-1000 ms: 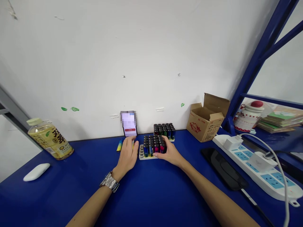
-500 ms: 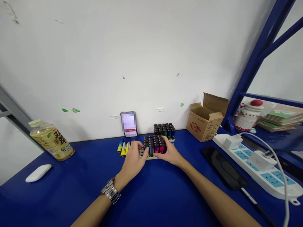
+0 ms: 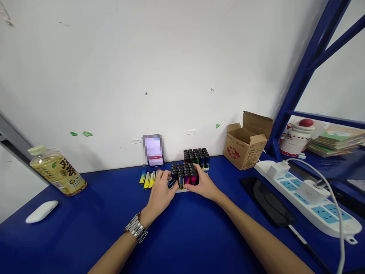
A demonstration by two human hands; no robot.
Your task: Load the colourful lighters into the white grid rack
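Note:
Upright lighters with black tops and coloured bodies stand packed in a low white tray (image 3: 182,190) on the blue table. My left hand (image 3: 162,190) is at the tray's left front corner, its fingers closed round a dark blue lighter (image 3: 171,183) that leans and is partly hidden. My right hand (image 3: 203,183) grips the packed lighters (image 3: 186,177) from the right, thumb at the front and fingers behind. Several yellow-and-blue lighters (image 3: 146,179) lie flat just left of my left hand, which covers some of them.
A second tray of lighters (image 3: 196,158) stands behind, near the wall. An open cardboard box (image 3: 242,150), a black phone (image 3: 268,201) and a power strip (image 3: 308,201) are on the right. A propped phone (image 3: 154,150), a drink bottle (image 3: 58,171) and a white case (image 3: 42,211) are leftward.
At the tray's left front corner, a dark blue lighter now shows at my left fingers where pale ends showed before. My right hand keeps its grip. The view has shifted slightly.

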